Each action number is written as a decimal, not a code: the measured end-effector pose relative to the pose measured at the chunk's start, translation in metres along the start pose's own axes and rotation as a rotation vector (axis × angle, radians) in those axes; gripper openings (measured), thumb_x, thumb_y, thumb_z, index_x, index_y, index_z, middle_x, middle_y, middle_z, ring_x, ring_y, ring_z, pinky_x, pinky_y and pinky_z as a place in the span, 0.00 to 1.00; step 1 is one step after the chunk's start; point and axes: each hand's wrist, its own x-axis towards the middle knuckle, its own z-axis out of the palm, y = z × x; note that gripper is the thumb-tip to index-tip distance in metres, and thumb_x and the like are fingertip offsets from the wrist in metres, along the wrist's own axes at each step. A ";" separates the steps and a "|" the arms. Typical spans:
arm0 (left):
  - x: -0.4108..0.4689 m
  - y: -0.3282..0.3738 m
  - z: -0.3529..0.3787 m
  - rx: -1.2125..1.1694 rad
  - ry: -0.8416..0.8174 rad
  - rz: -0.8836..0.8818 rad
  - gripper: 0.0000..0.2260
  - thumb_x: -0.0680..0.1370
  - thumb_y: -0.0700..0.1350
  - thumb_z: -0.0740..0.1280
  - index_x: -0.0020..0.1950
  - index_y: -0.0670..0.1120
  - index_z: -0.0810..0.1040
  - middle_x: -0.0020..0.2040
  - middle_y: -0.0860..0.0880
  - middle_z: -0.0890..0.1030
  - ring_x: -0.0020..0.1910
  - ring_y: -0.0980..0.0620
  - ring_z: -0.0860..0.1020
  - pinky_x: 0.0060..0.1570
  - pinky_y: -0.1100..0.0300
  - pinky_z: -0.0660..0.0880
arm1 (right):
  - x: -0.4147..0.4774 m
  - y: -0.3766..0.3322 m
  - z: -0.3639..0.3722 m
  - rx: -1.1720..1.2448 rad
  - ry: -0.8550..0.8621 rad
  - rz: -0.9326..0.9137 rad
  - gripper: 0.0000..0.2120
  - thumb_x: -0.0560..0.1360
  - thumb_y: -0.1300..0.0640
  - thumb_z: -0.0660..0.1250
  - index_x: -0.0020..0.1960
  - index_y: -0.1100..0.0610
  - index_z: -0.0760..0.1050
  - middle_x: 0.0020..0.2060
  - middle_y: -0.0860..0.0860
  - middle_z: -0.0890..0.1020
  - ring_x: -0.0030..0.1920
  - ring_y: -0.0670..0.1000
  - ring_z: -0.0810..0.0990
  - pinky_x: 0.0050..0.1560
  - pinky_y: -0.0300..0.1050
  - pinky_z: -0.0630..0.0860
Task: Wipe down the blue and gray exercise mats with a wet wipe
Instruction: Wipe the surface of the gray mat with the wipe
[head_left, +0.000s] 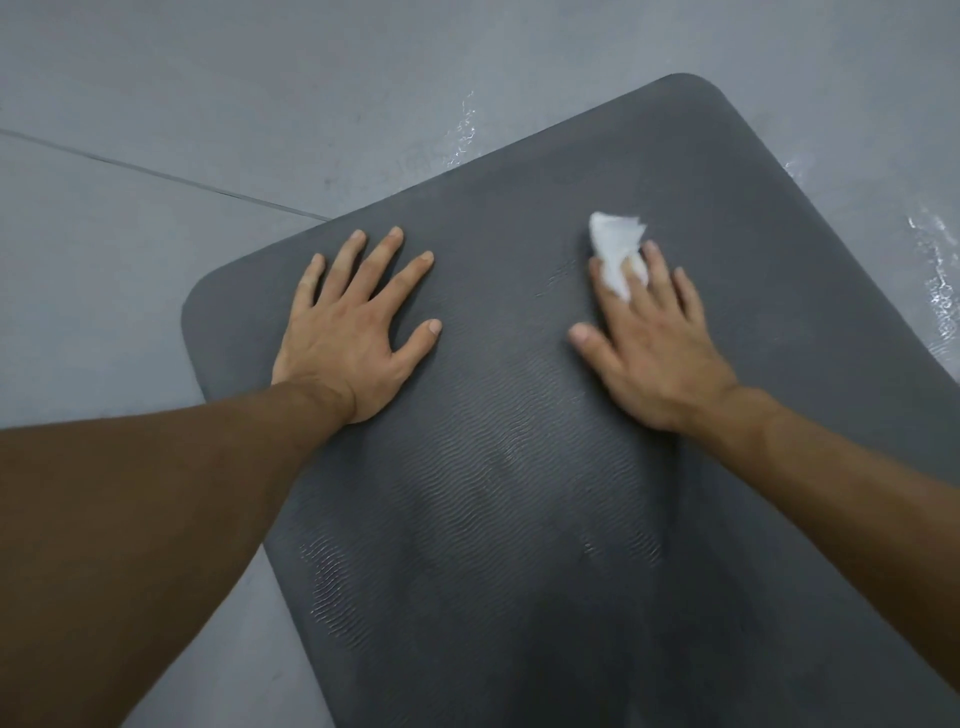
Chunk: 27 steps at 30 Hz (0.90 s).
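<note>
So, the gray mat (519, 467) is laid flat on the floor (208, 104), set at an angle to the view, w/ both rounded far corners visible and the near end cut off by the frame. No blue mat can be seen, so prob only one of the two is being dealt w/ atm.

The left hand (348, 338) is planted palm-down near the mat's left edge, fingers spread wide and straight, nothing gripped, so it's released and basically used as a brace. It's prob placed there so the mat is kept from sliding or bunching while weight is leaned fwd.

The right hand (649, 353) is laid flat on the right half of the mat, well apart from the left, thumb stuck out sideways. The wet wipe (615, 244) is bunched up and pressed down under the straight fingers, w/ part of it lapped over the index finger and a tuft poking out beyond. It's not clenched, more pushed flat, which prob gives more contact per stroke.

Both forearms are stretched fwd from the bottom corners, wrists kept low. A faint sheen is seen on the ribbed texture mid-mat, so that bit looks wiped imo. Wet streaks (935, 260) are seen on the floor past the right edge.
</note>
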 end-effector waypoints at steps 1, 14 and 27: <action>0.000 0.001 0.000 -0.001 -0.002 0.000 0.30 0.82 0.69 0.44 0.84 0.63 0.49 0.85 0.55 0.50 0.84 0.50 0.47 0.81 0.42 0.47 | -0.011 -0.015 0.005 -0.032 -0.004 -0.082 0.40 0.80 0.30 0.39 0.85 0.52 0.50 0.82 0.59 0.57 0.83 0.60 0.44 0.82 0.59 0.42; 0.001 0.001 -0.003 -0.010 -0.012 -0.001 0.30 0.82 0.70 0.43 0.84 0.63 0.50 0.85 0.56 0.50 0.84 0.50 0.47 0.81 0.42 0.46 | -0.023 0.020 0.009 -0.037 0.063 -0.073 0.43 0.79 0.29 0.39 0.85 0.55 0.49 0.83 0.60 0.55 0.84 0.55 0.49 0.82 0.51 0.45; 0.001 0.000 -0.001 -0.002 -0.002 0.002 0.30 0.82 0.70 0.44 0.84 0.63 0.49 0.85 0.56 0.50 0.84 0.50 0.47 0.81 0.42 0.47 | -0.053 0.019 0.020 0.027 0.101 -0.003 0.44 0.80 0.29 0.41 0.84 0.58 0.50 0.81 0.63 0.58 0.83 0.60 0.52 0.82 0.53 0.46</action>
